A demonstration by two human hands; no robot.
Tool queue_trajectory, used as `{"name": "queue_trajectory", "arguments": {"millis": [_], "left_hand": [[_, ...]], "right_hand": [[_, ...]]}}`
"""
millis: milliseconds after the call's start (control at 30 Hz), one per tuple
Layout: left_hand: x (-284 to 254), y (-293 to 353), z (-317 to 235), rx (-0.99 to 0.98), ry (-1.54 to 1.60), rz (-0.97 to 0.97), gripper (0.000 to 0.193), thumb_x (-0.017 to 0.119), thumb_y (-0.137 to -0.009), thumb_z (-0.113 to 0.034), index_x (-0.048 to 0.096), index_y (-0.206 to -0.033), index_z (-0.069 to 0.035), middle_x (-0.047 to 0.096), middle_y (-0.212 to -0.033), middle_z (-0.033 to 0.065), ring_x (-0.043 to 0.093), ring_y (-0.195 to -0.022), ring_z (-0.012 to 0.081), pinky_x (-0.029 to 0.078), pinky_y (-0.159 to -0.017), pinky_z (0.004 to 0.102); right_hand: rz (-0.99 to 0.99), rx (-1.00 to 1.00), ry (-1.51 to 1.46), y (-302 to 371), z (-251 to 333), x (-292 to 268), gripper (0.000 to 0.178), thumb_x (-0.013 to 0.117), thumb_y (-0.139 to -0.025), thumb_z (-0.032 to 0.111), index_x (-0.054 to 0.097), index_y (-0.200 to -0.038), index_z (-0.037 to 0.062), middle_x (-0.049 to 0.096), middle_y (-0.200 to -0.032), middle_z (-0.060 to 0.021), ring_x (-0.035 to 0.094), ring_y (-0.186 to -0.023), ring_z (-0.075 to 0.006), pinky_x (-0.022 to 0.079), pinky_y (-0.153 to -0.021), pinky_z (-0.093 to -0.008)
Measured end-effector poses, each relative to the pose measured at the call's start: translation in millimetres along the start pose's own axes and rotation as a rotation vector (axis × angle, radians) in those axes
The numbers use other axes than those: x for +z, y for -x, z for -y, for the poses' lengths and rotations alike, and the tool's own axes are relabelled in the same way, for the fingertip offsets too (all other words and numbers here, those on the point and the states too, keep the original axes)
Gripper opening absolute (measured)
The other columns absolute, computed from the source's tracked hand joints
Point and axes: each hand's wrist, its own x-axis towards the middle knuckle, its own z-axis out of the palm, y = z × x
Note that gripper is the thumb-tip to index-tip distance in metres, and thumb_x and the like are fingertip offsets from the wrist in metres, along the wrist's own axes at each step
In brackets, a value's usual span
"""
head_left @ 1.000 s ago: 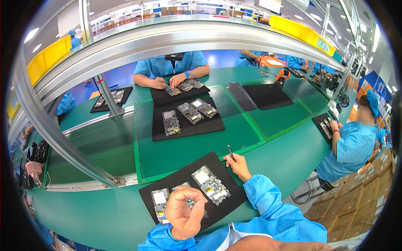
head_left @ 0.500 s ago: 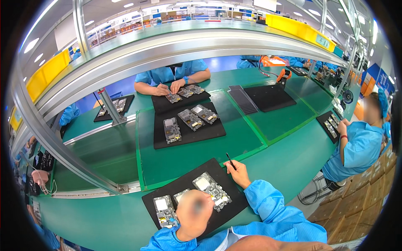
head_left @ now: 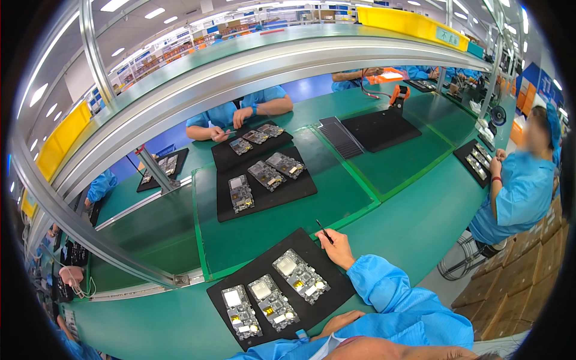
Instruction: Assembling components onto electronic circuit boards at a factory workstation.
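My right hand (head_left: 337, 249) is closed round a slim black pen-like tool (head_left: 324, 231), whose thin tip points up and left. It rests by the right edge of a black mat (head_left: 312, 240). Three circuit boards lie on this mat: a left board (head_left: 242, 312), a middle board (head_left: 273, 303) and a right board (head_left: 302, 277). Each has a pale square block and small yellow patches. My left hand (head_left: 339, 323) is drawn in close to my body at the mat's lower edge. Its fingers are mostly hidden by the sleeve and the angle.
Across the green table, another black mat (head_left: 267, 201) holds three boards. Behind it a co-worker's hands (head_left: 231, 125) are over more boards. A metal frame post (head_left: 90, 210) stands at left, and a rail (head_left: 252, 84) crosses above. Another person (head_left: 519, 186) works at right.
My left hand has moved off the boards, down and right toward my body, uncovering the middle board. My right hand keeps the black tool. The far co-worker's hands have moved back from their boards.
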Motion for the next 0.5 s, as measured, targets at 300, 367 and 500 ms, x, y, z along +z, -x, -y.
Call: {"name": "queue_trajectory", "arguments": {"millis": [300, 367, 500], "left_hand": [[3.0, -18.3, -1.8, 0.071, -0.116, -0.004, 0.023, 0.064, -0.101, -0.018, 0.064, -0.121, -0.007, 0.066, -0.102, 0.0021, 0.064, -0.091, 0.0104, 0.052, -0.078, 0.0273], [-3.2, -26.4, -3.8, 0.091, -0.149, 0.004, 0.023, 0.064, -0.101, -0.018, 0.064, -0.121, -0.007, 0.066, -0.102, 0.0023, 0.064, -0.091, 0.0107, 0.053, -0.078, 0.0274], [-14.1, -39.0, -4.8, 0.115, -0.203, 0.031, 0.023, 0.064, -0.100, -0.018, 0.064, -0.121, -0.008, 0.065, -0.102, 0.0025, 0.065, -0.092, 0.0114, 0.053, -0.079, 0.0277]], "right_hand": [[-0.034, -0.042, 0.001, 4.5, 0.5, 7.9, 0.019, 0.064, -0.102, 0.018, 0.074, -0.103, 0.0021, 0.061, -0.062, -0.0039, 0.056, -0.055, -0.0089, 0.043, -0.051, -0.0307], [-0.043, -0.054, 0.013, 7.1, 2.6, 6.8, 0.019, 0.064, -0.102, 0.018, 0.075, -0.103, 0.0022, 0.061, -0.062, -0.0040, 0.056, -0.055, -0.0091, 0.043, -0.051, -0.0306], [-0.031, -0.027, 0.014, 4.6, 6.8, 2.6, 0.020, 0.064, -0.103, 0.019, 0.075, -0.104, 0.0023, 0.061, -0.062, -0.0038, 0.057, -0.056, -0.0094, 0.044, -0.052, -0.0301]]}}
